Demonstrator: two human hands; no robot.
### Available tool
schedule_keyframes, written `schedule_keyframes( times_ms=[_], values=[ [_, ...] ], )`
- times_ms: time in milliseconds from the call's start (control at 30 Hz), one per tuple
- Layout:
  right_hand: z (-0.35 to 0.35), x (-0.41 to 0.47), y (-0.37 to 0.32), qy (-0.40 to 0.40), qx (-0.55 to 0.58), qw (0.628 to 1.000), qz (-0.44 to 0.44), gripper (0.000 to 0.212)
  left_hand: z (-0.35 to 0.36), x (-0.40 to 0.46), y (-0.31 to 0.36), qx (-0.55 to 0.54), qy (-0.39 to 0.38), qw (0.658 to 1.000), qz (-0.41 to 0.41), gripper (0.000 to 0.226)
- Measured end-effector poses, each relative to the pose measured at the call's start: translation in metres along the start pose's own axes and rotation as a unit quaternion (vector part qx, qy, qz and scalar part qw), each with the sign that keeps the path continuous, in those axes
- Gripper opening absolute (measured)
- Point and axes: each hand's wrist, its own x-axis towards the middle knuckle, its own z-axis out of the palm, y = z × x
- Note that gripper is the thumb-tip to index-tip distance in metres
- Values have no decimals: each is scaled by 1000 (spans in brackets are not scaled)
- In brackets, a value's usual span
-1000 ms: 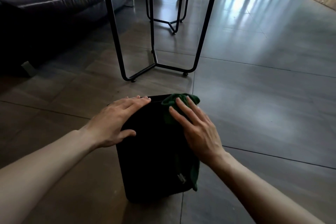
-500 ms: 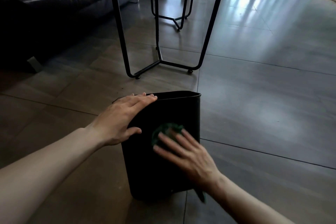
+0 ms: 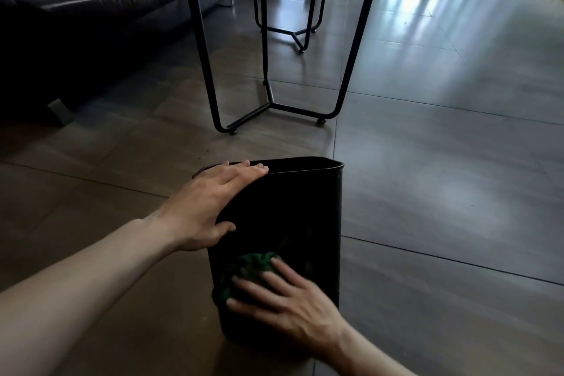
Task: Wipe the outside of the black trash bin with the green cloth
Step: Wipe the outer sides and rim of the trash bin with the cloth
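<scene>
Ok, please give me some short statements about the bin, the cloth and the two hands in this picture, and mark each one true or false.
1. The right hand presses the green cloth flat against the near side of the black trash bin. True.
2. The cloth is at the top rim of the bin. False: it sits low on the wall, near the base.
3. The left hand rests on the bin's upper left corner. True.
4. The bin stands on a table. False: it stands on the tiled floor, in front of the table legs.
5. The left hand holds a second cloth. False: it holds no cloth.
</scene>
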Motion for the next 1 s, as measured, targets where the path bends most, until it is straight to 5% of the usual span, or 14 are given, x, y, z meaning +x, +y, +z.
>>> schedule_keyframes(
  times_ms=[100,200,267,367,467,600,700,867,1000],
  values=[
    [-16,-7,43,74,33,985,152,64,-1,0,0,-6,1,1000,-3,112],
    [-34,8,75,148,82,926,337,62,-3,0,0,-7,-3,1000,-5,112],
    [-37,26,78,160,92,907,379,51,-4,0,0,-7,-8,1000,-9,112],
    [-26,37,54,135,80,937,312,53,-5,1,1,-3,-19,1000,-5,111],
    [-3,16,14,60,36,990,119,69,-5,-1,1,13,-32,999,-5,120],
    [0,-15,15,-16,-15,1000,-18,75,-3,-3,1,32,-37,999,-4,132],
    [-17,-15,52,15,-14,999,32,68,-3,-4,1,44,-34,998,-5,134],
    [-50,22,95,108,46,946,302,63,-4,-3,1,48,-34,998,-11,132],
    [-32,29,58,83,43,973,210,66,-6,-2,3,40,-29,999,-7,122]
  ],
)
